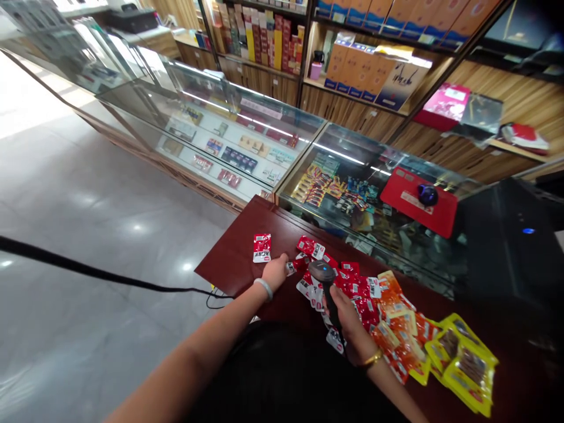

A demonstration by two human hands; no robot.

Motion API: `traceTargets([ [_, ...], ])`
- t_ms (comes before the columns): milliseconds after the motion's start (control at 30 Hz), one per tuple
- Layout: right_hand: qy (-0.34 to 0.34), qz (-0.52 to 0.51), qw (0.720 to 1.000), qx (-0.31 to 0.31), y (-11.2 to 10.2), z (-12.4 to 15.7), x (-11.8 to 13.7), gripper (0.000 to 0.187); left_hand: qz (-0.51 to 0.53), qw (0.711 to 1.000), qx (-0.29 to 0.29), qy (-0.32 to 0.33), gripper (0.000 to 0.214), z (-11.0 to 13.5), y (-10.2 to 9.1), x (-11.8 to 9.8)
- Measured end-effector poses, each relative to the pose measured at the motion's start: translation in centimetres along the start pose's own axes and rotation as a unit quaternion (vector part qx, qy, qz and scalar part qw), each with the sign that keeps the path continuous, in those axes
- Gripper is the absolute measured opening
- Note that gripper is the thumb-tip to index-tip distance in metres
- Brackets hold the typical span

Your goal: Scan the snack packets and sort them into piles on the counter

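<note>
Scanner (327, 281) in curled right hand (348, 317)

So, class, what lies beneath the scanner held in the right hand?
Red-and-white packets show around the scanner, overlapping on the reddish-brown table. Whatever lies directly beneath the scanner and right hand is covered and cannot be seen.

floor (110, 235): grey, glossy, light spots reflected, 8–9 o'clock
glare (35, 100): washed-out white patch, 10 o'clock
showcases (304, 154): glass, bright light strips (339, 153), 10 to 2 o'clock
shelving (307, 53): dark frame, wood-grain cabinet doors (264, 82) below, 12–1 o'clock
surface (233, 247): dark red-brown, 4–8 o'clock
</note>
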State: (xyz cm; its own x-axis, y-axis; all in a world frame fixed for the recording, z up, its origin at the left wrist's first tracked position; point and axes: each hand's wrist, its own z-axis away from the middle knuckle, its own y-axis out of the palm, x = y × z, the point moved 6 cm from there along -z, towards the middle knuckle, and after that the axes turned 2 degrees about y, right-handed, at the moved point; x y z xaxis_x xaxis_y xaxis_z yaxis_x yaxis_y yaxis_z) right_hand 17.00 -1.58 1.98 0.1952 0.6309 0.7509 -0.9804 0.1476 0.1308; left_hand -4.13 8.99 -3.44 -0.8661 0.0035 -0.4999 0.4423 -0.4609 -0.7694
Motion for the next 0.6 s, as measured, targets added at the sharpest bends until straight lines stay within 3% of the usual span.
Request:
traceTargets([
  [100, 0.007, 0.009, 1.0, 0.01, 0.6, 0.0, -0.3, 0.048, 0.088, 0.994, -0.01, -0.064, 0.029, 1.1, -0.3, 2.7],
  [267, 0.018, 0.019, 0.998, 0.055, 2.3, -1.1, -1.6, 0.046, 0.198, 0.976, -0.051, -0.08, 0.031, 2.8, -0.3, 5.9],
  [600, 0.003, 0.007, 0.991, 0.131, 6.8, -3.2, -0.1, 0.048, 0.296, 0.946, -0.096, -0.089, 0.027, 4.3, -0.5, 7.8],
])
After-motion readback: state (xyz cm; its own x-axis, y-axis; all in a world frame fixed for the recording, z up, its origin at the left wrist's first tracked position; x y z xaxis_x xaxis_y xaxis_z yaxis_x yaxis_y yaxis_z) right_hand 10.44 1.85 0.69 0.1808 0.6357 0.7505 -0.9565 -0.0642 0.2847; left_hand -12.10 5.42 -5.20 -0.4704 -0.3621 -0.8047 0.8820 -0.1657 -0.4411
